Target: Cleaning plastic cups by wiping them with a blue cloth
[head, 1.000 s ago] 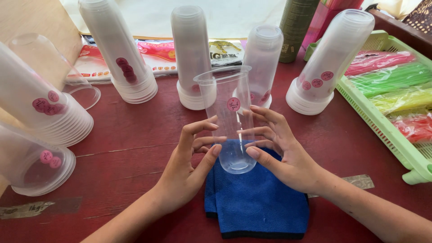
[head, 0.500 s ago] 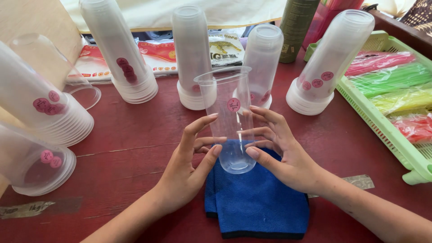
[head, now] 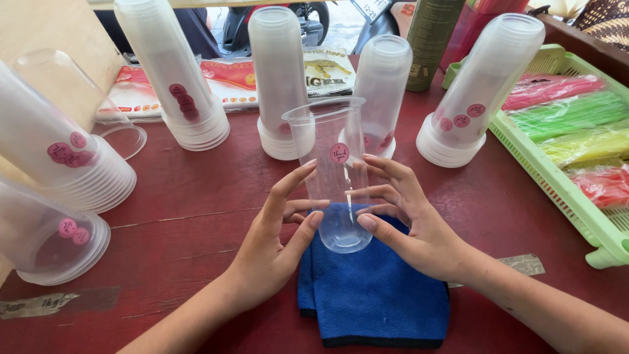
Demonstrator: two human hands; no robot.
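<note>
Clear plastic cup (head: 331, 177) with round pink sticker (head: 339, 153), upright on blue cloth (head: 373, 292), left hand (head: 275, 246) and right hand (head: 409, 219) grip it with fingertips

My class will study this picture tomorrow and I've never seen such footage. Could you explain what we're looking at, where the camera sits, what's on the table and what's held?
There is no machine here: a camera worn on a person's head looks down at their own bare hands. The left hand and right hand hold a clear plastic cup with a pink round sticker, upright on a blue cloth. On the red table stand upturned cup stacks. A green tray on the right holds coloured straw packs.
</note>
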